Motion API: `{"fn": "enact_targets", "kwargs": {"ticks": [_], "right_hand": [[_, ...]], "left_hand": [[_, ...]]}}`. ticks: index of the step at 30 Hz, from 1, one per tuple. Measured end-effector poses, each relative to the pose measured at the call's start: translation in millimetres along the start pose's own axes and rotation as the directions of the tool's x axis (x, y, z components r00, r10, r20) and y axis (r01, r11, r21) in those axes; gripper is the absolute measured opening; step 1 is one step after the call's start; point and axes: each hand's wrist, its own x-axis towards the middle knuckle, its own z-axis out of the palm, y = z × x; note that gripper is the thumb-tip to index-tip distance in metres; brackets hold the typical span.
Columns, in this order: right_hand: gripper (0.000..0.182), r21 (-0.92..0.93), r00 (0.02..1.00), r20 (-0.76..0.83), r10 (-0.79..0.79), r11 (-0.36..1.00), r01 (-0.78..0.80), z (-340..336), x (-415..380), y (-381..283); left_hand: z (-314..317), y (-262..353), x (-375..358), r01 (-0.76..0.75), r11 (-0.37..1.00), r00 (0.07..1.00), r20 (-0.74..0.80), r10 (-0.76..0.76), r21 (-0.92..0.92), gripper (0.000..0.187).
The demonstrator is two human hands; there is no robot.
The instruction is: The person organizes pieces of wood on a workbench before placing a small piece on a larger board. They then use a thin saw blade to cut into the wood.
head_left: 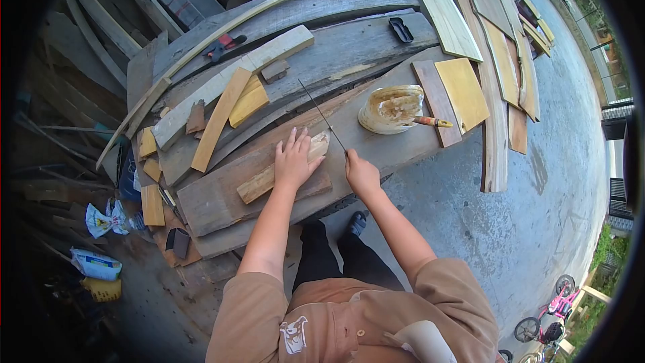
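1. Head view looks down on the left hand [293, 159], spread flat with fingers splayed, pressing on a wood block [282, 168].
2. That block lies near the centre of the view, on a dark board [215, 202]. Its long axis runs from 8 o'clock to 2 o'clock, and its pale, rounded end points to 2 o'clock, just past the fingertips.
3. At 3 o'clock from the left hand, just beside it, the right hand [361, 173] is closed in a fist around the near end of a saw [324, 118].
4. This thin blade runs from the fist toward 11 o'clock. Its lower part passes right beside the block's pale end; whether it touches the wood cannot be told.
5. Both hands work on a wide bench [376, 141] of grey planks.
6. At 1 o'clock from the right hand stands a tub [390, 109], with a brush [430, 122] lying across its rim, handle pointing to 3 o'clock.
7. Beyond the tub at 2 o'clock lies a yellow panel [462, 93].
8. At 10 o'clock from the left hand a tan strip [220, 119] lies slanted across a pale plank [228, 84].
9. Farther off at 11 o'clock sits a red clamp [222, 46].
10. At 4 o'clock, well apart, a pink bicycle [554, 309] stands on the concrete.
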Motion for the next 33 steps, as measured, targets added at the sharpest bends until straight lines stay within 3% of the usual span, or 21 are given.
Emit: {"fn": "enact_targets", "kwargs": {"ticks": [3,6,11,18,27,31,33], "right_hand": [[0.019,-0.022,0.998,0.034,0.058,0.998,-0.058,-9,-56,24],[0.021,-0.017,1.0,0.012,0.021,1.0,-0.021,-24,-93,38],[0.018,-0.046,0.993,0.091,0.075,0.996,-0.071,-30,-52,20],[0.019,0.002,0.996,0.084,-0.012,1.0,0.012,-16,40,-20],[0.017,-0.056,0.997,0.035,0.071,0.996,-0.069,-36,-96,32],[0.017,-0.053,0.995,0.07,0.069,0.996,-0.065,-51,-94,25],[0.017,-0.089,0.988,0.135,0.075,0.994,-0.063,-49,-55,8]], "left_hand": [[1,0,0,-0.002,1.0,1.0,0.0,0.002,-0.012,0.062],[2,-2,-1,-0.003,1.0,1.0,0.001,0.003,-0.013,0.062],[1,-2,-1,-0.012,0.999,1.0,0.001,0.012,-0.032,0.062],[0,-1,-1,-0.021,1.0,1.0,-0.012,0.021,-0.014,0.062],[-2,0,0,-0.003,1.0,1.0,0.007,0.003,-0.03,0.063],[-1,-2,-2,-0.012,0.999,1.0,0.022,0.012,-0.031,0.064],[-1,-2,-1,-0.012,0.999,1.0,0.016,0.012,-0.043,0.064]]}}
